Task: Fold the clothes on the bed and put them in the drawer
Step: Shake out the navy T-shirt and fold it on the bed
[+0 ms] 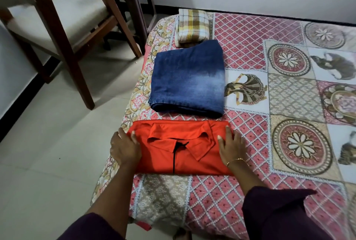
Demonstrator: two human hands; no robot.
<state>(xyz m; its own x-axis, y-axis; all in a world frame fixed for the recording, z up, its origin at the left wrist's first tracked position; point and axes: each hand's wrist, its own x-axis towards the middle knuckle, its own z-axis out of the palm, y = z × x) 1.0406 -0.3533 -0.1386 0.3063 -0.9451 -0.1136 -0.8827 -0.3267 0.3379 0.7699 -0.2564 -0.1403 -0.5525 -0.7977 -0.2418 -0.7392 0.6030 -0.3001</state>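
Your left hand (125, 148) lies on the left edge of the folded orange shirt (179, 155), fingers loosely bent over the side, thumb on top of the cloth; whether the fingertips tuck under the edge you can't tell. Your right hand (230, 146) lies flat on the shirt's right edge, fingers straight and spread, palm down, pressing, gripping nothing. A thin gold bangle (238, 160) sits on your right wrist. Dark purple sleeves cover both forearms.

The shirt is folded into a neat rectangle, collar up and facing away from you, black placket line running down the middle. It sits on the near left part of the bed (269, 143), close to the edge.

Just beyond it, apart by a narrow strip of bedspread, lie folded blue jeans (187, 79), faded pale across the middle. Past the jeans, a folded checked towel (192, 25), yellow and brown; the jeans' far edge overlaps it slightly.

Patchwork bedspread in pink and beige. Wooden chair (57, 18) on the tiled floor (48, 143) left of the bed.
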